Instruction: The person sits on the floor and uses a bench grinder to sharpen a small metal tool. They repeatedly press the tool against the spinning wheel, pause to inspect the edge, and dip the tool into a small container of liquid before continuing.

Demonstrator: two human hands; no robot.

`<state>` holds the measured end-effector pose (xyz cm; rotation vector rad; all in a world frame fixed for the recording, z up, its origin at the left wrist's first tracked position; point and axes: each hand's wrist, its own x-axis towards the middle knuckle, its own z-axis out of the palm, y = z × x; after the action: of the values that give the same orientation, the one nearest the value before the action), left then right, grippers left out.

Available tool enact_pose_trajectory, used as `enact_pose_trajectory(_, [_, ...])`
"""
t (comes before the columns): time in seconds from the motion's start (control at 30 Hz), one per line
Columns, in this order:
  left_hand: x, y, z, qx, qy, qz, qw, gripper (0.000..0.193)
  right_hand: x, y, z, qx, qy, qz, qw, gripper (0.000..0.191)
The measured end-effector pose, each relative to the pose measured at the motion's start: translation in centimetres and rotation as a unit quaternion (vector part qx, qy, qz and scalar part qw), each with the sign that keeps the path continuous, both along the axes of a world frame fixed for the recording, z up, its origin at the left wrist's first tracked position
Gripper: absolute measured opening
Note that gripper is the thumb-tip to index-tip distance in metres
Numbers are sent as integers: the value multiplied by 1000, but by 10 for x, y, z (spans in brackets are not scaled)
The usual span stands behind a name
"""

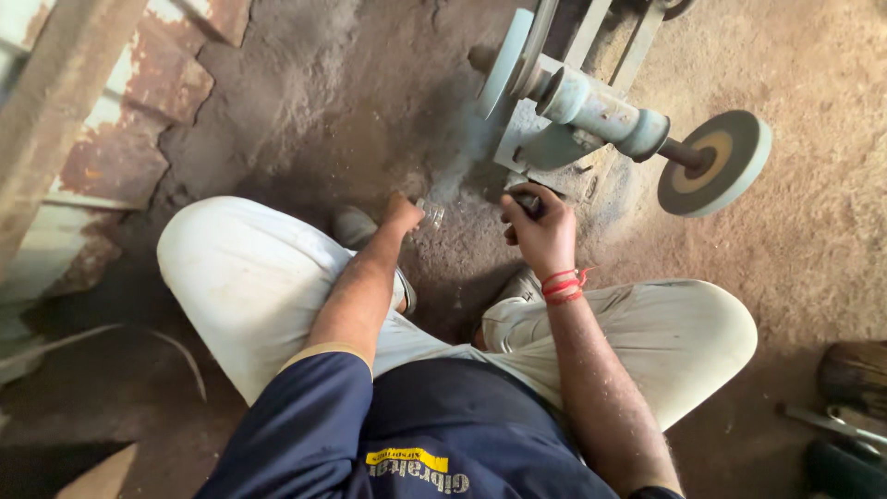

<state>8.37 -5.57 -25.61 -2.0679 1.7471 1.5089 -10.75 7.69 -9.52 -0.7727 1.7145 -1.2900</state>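
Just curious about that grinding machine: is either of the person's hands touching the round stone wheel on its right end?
No. The stone wheel stands apart; the left hand and right hand are low by the machine's base.

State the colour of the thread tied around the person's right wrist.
Red, seen best in the head view: thread on the right wrist.

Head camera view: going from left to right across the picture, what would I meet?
Rusty metal sheet → left knee → left hand holding a small clear piece → right hand gripping a dark thing → grinding wheel → dark tools at the right edge.
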Motion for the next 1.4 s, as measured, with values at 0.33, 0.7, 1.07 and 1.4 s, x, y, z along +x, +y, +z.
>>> enact_pose_trajectory(0.33, [-15,-3,-7,-113,-110,-93,983,24,-10,-24,22,52,199,100,974,20])
enact_pose_trajectory(0.7, [-59,48,-6,-300,74,-372,875,10,-27,-26,21,-24,364,119,924,21])
enact_pose_trajectory(1.07, [-112,46,-2,-297,-39,-373,878,23,-51,-14,-16,49,428,181,884,27])
enact_pose_trajectory(1.4, [-111,46,11,-81,2,-249,965,29,-31,-2,-11,62,344,198,916,23])
